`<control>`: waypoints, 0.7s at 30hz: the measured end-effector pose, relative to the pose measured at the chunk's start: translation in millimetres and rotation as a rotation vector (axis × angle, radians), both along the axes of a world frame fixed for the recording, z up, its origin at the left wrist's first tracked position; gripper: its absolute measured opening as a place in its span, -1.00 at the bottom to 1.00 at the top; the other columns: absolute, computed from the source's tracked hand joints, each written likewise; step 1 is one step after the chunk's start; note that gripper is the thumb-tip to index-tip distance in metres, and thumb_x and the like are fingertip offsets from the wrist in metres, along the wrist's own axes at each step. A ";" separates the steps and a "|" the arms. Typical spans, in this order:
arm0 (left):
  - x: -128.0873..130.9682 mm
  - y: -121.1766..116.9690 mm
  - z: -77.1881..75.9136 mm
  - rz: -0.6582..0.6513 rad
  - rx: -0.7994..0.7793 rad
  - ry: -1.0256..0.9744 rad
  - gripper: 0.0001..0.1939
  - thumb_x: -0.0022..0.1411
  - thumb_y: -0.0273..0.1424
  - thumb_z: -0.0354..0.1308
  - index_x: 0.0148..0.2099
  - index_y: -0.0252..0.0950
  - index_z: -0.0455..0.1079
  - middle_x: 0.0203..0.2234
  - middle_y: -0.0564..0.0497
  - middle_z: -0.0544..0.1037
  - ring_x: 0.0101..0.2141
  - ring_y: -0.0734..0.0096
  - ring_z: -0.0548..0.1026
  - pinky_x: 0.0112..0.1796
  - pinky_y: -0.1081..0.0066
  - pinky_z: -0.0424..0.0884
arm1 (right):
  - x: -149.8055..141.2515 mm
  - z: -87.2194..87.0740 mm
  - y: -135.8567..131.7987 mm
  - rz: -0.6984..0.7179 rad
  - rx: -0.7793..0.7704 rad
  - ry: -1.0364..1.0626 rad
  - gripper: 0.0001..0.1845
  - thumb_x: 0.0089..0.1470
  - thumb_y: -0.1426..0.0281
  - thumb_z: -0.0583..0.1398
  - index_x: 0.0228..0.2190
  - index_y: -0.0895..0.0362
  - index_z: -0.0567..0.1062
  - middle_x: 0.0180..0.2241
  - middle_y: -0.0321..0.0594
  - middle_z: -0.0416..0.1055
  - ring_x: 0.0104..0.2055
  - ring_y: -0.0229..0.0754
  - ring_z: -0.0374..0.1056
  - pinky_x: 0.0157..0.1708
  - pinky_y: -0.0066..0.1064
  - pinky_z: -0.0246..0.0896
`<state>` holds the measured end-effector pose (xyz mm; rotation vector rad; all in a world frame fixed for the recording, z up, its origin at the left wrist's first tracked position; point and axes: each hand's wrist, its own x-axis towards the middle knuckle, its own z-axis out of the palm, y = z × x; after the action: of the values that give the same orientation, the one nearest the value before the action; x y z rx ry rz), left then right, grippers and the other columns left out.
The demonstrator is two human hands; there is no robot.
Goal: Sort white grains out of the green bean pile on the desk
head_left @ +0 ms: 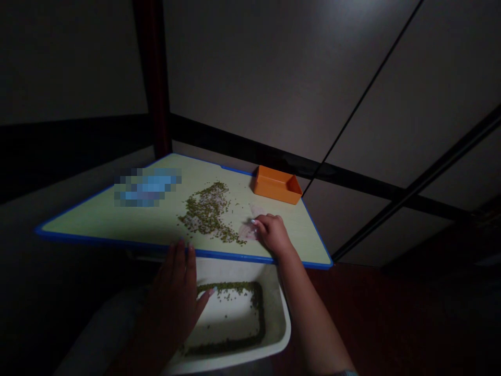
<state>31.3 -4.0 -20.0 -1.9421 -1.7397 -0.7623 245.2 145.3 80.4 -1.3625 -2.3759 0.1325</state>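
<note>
A pile of small green beans mixed with pale grains (207, 211) lies on a light board with a blue rim (117, 241). My right hand (274, 232) rests on the board at the pile's right end, fingers curled, touching a few pale grains (247, 232). My left hand (176, 297) lies flat with fingers stretched out, on the left side of a white tray (284, 324) held below the board's near edge. Green beans (230, 288) line the tray's bottom edges.
An orange rectangular box (277, 184) stands at the board's far right corner. A blurred blue patch (147, 187) is on the board's left part. Dark wall panels and a dark red post (154, 78) stand behind; the surroundings are dim.
</note>
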 end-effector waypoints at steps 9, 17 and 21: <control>-0.7 -0.6 0.4 -0.007 0.015 -0.003 -0.06 0.20 -0.16 0.00 0.41 -0.57 -0.33 0.37 -0.55 -0.15 0.34 -0.35 -0.06 0.15 -0.15 0.23 | 8.7 -6.4 1.4 -0.065 0.012 0.072 -0.71 0.30 0.34 0.10 -0.34 0.11 0.60 -0.34 -0.17 0.56 -0.24 -0.18 0.39 -0.18 -0.42 0.04; 1.3 -0.5 0.2 -0.004 0.033 -0.020 -0.12 0.25 -0.11 -0.07 0.39 -0.61 -0.23 0.35 -0.57 -0.09 0.35 -0.32 -0.09 0.18 -0.14 0.18 | 14.5 -8.4 -4.1 -0.055 0.007 0.113 -0.73 0.30 0.35 0.11 -0.32 0.12 0.60 -0.35 -0.19 0.57 -0.27 -0.20 0.39 -0.17 -0.42 0.03; 1.3 -1.1 1.1 -0.006 0.022 -0.020 -0.14 0.25 -0.13 -0.08 0.38 -0.63 -0.19 0.35 -0.57 -0.07 0.35 -0.31 -0.09 0.20 -0.12 0.15 | 14.8 -7.5 -5.3 -0.018 -0.011 0.096 -0.72 0.30 0.34 0.12 -0.36 0.13 0.59 -0.37 -0.21 0.57 -0.29 -0.21 0.39 -0.15 -0.41 0.02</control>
<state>32.7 -5.1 -18.9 -1.9331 -1.7305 -0.8022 260.0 140.0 72.9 -1.3512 -2.2863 0.2020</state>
